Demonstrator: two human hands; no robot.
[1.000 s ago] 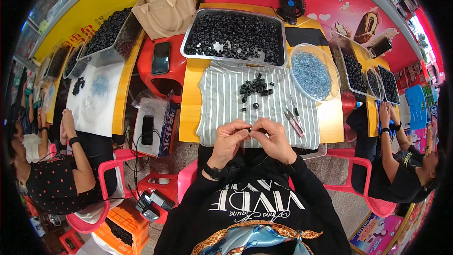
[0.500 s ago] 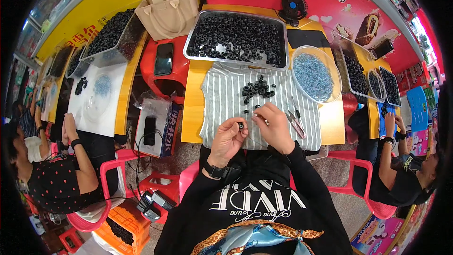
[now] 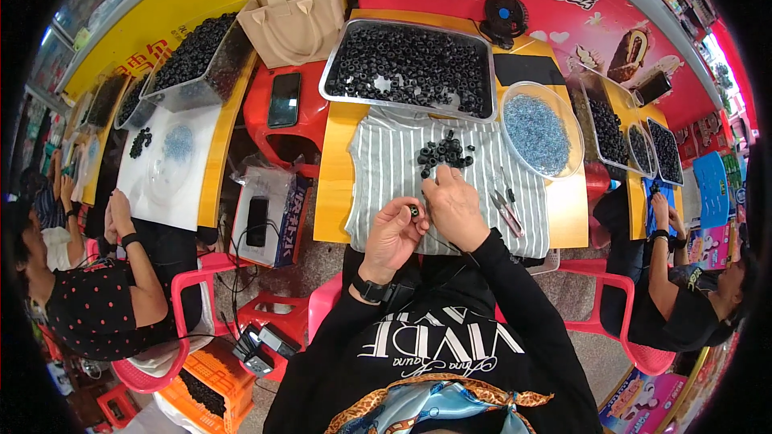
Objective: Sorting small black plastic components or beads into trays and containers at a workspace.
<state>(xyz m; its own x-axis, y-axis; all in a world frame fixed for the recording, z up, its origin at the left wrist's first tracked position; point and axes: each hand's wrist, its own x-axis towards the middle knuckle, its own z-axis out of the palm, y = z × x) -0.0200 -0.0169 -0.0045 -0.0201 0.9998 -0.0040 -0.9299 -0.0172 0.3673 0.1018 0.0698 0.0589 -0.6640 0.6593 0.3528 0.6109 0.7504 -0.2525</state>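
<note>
My left hand point(image 3: 392, 238) is closed, with a small black ring-shaped part point(image 3: 414, 210) pinched between thumb and fingers above the striped grey cloth point(image 3: 376, 162). Beside it, my right hand point(image 3: 457, 210) reaches forward, its fingertips drawn together at the near edge of a small pile of black ring-shaped parts point(image 3: 447, 151). Whatever those fingertips hold is hidden. Right of this hand lies a slim metal hand tool point(image 3: 507, 214) with pinkish handles, with a small dark tool point(image 3: 510, 194) next to it.
Behind the cloth stands a clear tray point(image 3: 406, 107) full of black parts. A round tub point(image 3: 515, 164) of tiny bluish beads is at its right. Farther back are a black fan point(image 3: 505, 20) and a beige bag point(image 3: 293, 24). People work at tables on both sides.
My right hand has moved away from the part in my left hand and forward to the pile. The left hand still holds its black part, now turned slightly.
</note>
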